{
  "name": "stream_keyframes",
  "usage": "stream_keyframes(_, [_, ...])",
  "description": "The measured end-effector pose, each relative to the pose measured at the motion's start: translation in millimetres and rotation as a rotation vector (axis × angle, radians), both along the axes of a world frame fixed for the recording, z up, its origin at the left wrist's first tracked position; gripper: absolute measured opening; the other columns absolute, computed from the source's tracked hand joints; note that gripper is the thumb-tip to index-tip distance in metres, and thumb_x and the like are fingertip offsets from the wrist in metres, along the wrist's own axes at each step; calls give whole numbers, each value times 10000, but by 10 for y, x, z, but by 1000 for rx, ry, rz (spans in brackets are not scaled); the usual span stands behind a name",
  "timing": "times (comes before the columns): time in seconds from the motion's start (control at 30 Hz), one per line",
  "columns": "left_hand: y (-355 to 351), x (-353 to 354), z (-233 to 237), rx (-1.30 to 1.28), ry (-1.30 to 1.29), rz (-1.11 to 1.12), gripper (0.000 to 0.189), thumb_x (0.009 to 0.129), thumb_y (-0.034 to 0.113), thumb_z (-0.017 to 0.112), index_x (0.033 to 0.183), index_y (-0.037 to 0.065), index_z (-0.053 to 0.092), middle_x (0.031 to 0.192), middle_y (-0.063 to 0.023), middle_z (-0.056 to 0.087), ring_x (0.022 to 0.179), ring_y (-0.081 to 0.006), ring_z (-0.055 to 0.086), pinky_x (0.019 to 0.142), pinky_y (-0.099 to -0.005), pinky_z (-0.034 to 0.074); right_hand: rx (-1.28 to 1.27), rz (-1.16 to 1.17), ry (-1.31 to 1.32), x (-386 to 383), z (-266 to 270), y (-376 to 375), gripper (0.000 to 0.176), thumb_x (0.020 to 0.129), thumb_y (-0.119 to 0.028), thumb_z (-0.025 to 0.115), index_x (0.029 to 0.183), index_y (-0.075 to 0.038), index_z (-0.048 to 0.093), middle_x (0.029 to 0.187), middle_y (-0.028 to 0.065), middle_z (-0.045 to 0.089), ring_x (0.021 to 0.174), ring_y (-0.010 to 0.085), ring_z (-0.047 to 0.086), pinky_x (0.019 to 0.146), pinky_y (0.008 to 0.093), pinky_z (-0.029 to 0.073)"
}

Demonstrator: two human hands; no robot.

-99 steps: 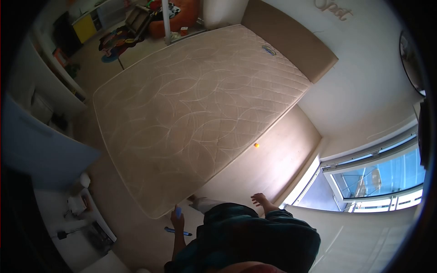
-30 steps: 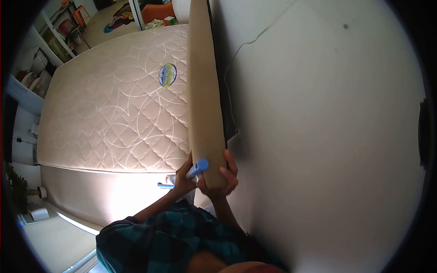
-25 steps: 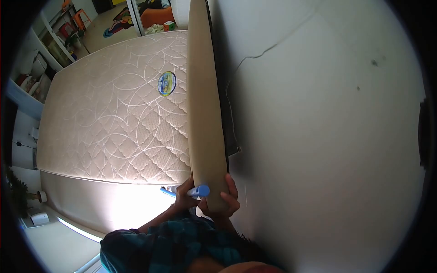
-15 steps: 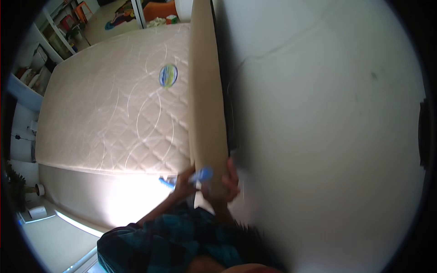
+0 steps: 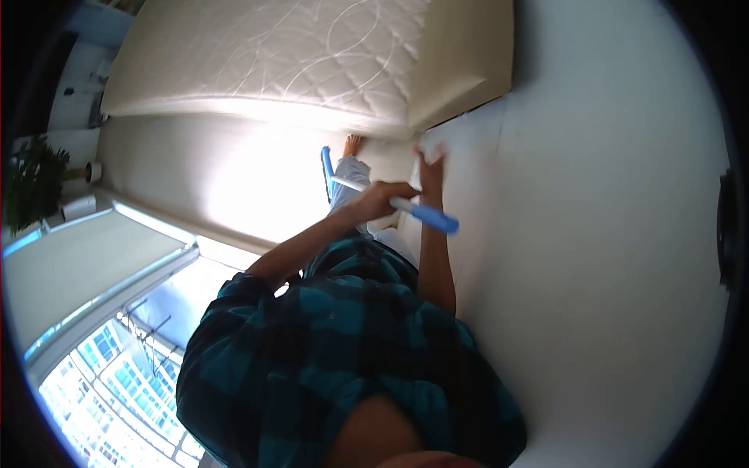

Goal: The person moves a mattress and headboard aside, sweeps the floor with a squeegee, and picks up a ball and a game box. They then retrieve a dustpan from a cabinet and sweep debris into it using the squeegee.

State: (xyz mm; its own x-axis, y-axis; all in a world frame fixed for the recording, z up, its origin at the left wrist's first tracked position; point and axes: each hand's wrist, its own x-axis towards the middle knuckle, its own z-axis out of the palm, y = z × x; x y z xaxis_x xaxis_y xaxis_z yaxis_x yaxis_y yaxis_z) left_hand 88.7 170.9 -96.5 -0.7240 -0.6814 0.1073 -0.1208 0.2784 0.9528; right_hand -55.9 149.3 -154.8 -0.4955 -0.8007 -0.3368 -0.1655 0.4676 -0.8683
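My left hand (image 5: 378,200) is wrapped round the white shaft of a tool (image 5: 435,219) with a blue grip and a narrow blue head. The grip points right and the head lies to the left, near my bare foot. My right hand (image 5: 431,171), slightly blurred, is raised beside the shaft with fingers apart and nothing visible in it. Beyond both hands is the corner of a beige quilted mattress or bed (image 5: 456,66); neither hand appears to touch it.
A pale wall (image 5: 608,210) fills the right side. Sunlit floor (image 5: 156,164) runs along the bed. At the left are a potted plant (image 5: 35,183) and a window (image 5: 117,382) with buildings outside. My foot (image 5: 353,145) is near the bed's lower edge.
The view has shifted, so the bed sits higher and more window shows. My right hand has come away from the bed's side and opened. The tool is still in my left hand.
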Motion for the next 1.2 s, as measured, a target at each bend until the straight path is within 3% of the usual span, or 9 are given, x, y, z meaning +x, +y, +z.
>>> stream_keyframes(0.13, [755,48,58,1,25,-348,508,594,-50,563,1073,115,521,855,-79,561,770,-219,545,773,-338,367,-25,723,-374,665,-622,1340,434,830,-257,448,1160,5,342,1063,152,454,962,178,440,825,294,361])
stream_keyframes(0.37, [987,918,184,-95,-317,65,654,656,161,645,1233,149,338,1128,-99,412,1087,-265,361,890,-348,323,343,67,-1597,708,-706,1581,154,806,-227,503,763,-89,448,620,-12,485,478,55,437,496,219,422])
stream_keyframes(0.5, [1002,2318,-132,142,-537,378,609,683,191,639,1218,135,353,1067,-122,468,1021,-288,429,861,-374,353,611,88,-593,909,-163,1459,259,808,-182,454,1030,-105,344,630,37,444,416,124,403,377,296,427])
stream_keyframes(0.73, [1674,4310,-422,334,-741,756,387,701,103,609,1072,97,498,822,-98,558,713,-230,558,609,-321,455,505,-152,-1161,1766,-1592,830,111,835,-194,372,831,-91,332,525,17,360,385,117,368,337,247,329])
stream_keyframes(0.77, [1794,4522,-421,382,-768,803,371,703,86,604,1061,96,507,814,-89,563,690,-216,561,592,-309,456,430,266,-801,2153,-2228,840,149,831,-225,368,815,-82,329,537,34,357,408,135,379,383,257,354])
stream_keyframes(0.83, [1916,4838,-390,476,-771,903,361,706,64,596,1056,94,509,822,-87,565,677,-199,561,588,-302,455,603,-456,-941,3681,-1577,289,178,811,-251,383,830,-80,339,573,45,341,459,141,362,414,289,332])
stream_keyframes(0.9, [1902,5034,-385,470,-757,946,349,710,57,592,1050,91,515,799,-82,568,664,-188,560,590,-298,456,129,199,-1883,4790,-3714,643,130,821,-252,376,812,-123,373,578,1,321,452,108,323,408,260,304])
stream_keyframes(0.97, [1780,5067,-410,545,-688,988,342,715,64,590,1049,90,518,793,-82,569,665,-180,560,590,-292,455,747,-222,-1462,5215,-1851,233,149,816,-282,425,796,-143,376,546,4,348,399,109,338,376,264,316])
stream_keyframes(1.2, [1939,5183,-683,742,-525,1011,309,736,94,583,1042,88,538,834,-93,582,736,-162,569,660,-276,470,806,73,-1010,3297,257,823,412,851,-407,372,1232,-294,264,548,-33,339,344,45,297,376,204,334])
